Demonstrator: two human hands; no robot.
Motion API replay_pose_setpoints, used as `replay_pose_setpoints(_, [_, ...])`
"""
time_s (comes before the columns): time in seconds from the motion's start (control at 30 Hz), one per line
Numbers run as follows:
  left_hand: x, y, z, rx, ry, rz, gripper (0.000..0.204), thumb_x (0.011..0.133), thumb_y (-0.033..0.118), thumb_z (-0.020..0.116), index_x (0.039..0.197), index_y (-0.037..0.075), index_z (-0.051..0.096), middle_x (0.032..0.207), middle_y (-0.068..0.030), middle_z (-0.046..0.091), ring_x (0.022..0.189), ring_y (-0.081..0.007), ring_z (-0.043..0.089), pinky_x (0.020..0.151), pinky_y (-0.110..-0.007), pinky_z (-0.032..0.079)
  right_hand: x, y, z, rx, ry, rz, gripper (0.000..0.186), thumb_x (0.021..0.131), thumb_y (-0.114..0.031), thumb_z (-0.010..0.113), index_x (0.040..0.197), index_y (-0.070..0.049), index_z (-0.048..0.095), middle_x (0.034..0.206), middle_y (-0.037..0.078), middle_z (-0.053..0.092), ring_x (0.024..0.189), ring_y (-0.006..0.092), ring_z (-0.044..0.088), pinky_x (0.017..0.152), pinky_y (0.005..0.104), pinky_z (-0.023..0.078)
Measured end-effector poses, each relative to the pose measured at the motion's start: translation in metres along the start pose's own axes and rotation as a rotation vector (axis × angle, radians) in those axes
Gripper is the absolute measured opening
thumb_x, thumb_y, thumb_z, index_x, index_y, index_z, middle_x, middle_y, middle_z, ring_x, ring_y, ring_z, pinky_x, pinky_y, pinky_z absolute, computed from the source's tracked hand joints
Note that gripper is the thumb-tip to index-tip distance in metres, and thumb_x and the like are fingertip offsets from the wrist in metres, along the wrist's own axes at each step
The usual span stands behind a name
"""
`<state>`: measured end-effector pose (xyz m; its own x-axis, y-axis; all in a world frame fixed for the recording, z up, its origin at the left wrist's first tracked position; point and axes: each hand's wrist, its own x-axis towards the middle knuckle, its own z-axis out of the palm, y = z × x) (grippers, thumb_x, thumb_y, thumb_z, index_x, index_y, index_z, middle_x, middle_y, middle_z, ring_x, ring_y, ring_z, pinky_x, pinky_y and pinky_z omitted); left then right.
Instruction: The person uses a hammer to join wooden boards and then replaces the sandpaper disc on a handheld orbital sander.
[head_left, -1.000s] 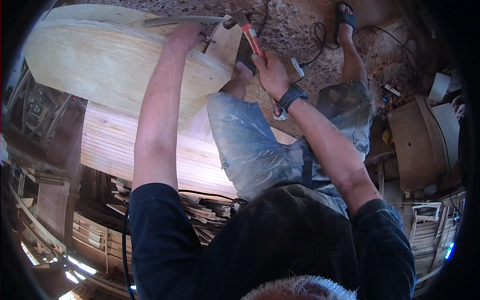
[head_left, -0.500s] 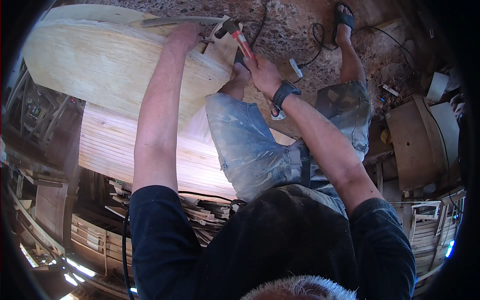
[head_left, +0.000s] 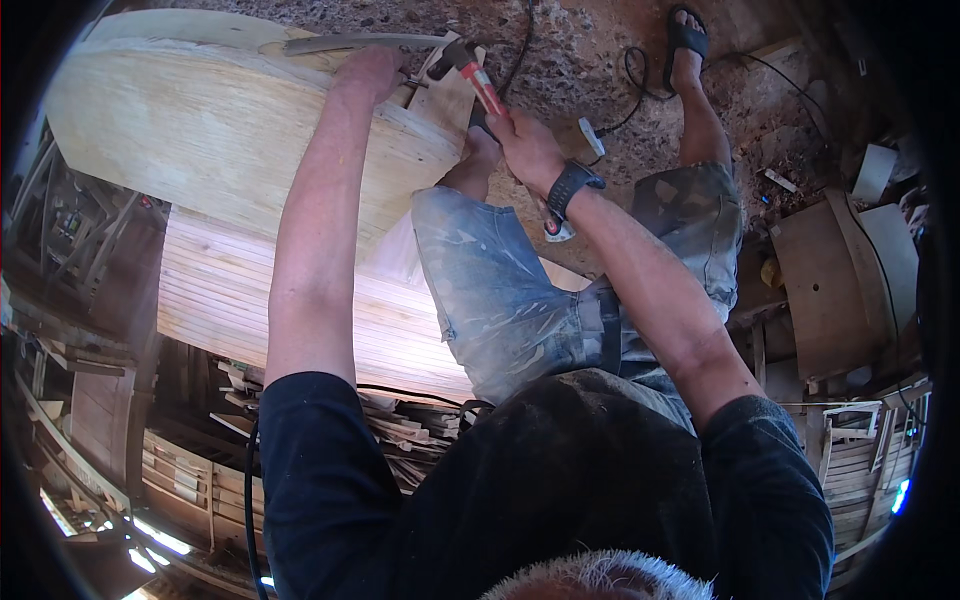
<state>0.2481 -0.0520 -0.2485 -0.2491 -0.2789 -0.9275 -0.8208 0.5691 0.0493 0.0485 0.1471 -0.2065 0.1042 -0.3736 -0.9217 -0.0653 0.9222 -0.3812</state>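
My right hand [head_left: 532, 152] is closed round the red and pale handle of a claw hammer [head_left: 482, 85]; its dark head is raised just right of my left hand. The handle's lower end shows below my right wrist. My left hand [head_left: 368, 74] is closed at the far edge of a pale curved plywood panel [head_left: 200, 115]. A short dark metal rod [head_left: 413, 82] sticks out of its fingers toward the hammer head; the rest is hidden in the grip. Beside that hand runs a thin curved grey-brown strip [head_left: 350, 41] along the panel's far side.
A slatted wooden panel [head_left: 300, 290] lies nearer me, under the plywood. Scrap wood strips [head_left: 400, 430] are piled below it. On the rough ground are a black cable [head_left: 640, 85] with a white plug-like piece [head_left: 590, 135]. Brown boards [head_left: 830, 290] stand at the right.
The hammer head has dipped very slightly toward me, and the lower handle end has shifted a little. My left hand stays in the same place.
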Motion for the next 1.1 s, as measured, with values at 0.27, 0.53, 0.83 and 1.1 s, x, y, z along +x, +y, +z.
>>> replay_pose_setpoints(0.27, [0.000,0.002,-0.001,0.047,-0.038,0.043,0.024,0.096,0.029,0.063,0.113,0.015,0.073,0.115,-0.0125,0.071,0.112,-0.0335,0.065,0.097,-0.046,0.052,0.005,0.003,0.000,0.198,0.243,-0.174,0.041,0.103,-0.040,0.055,0.097,0.001,0.057,0.076,0.020,0.058,0.071,0.0334,0.060,0.065,0.0457,0.046])
replay_pose_setpoints(0.53, [0.002,-0.003,-0.002,-0.049,-0.001,0.083,0.027,0.097,0.028,0.061,0.115,0.010,0.072,0.114,-0.0153,0.071,0.109,-0.0356,0.065,0.094,-0.046,0.052,0.003,0.012,0.004,0.139,0.197,-0.100,0.044,0.102,-0.042,0.054,0.100,0.002,0.059,0.089,0.029,0.064,0.088,0.0477,0.063,0.076,0.0493,0.048])
replay_pose_setpoints(0.83, [0.000,-0.005,0.001,-0.075,-0.033,0.096,0.027,0.095,0.027,0.064,0.113,0.009,0.071,0.112,-0.0163,0.071,0.107,-0.0359,0.065,0.093,-0.045,0.052,0.002,0.021,0.004,0.118,0.181,-0.076,0.047,0.101,-0.045,0.053,0.101,0.001,0.059,0.094,0.030,0.065,0.094,0.0492,0.063,0.080,0.0512,0.049])
replay_pose_setpoints(1.1, [0.005,-0.013,0.007,-0.115,-0.025,0.108,0.026,0.096,0.026,0.063,0.112,0.008,0.071,0.112,-0.0170,0.071,0.107,-0.0366,0.065,0.093,-0.046,0.051,0.003,0.024,0.009,0.102,0.170,-0.032,0.046,0.101,-0.046,0.053,0.101,0.000,0.058,0.090,0.030,0.065,0.092,0.0498,0.063,0.078,0.0527,0.048])
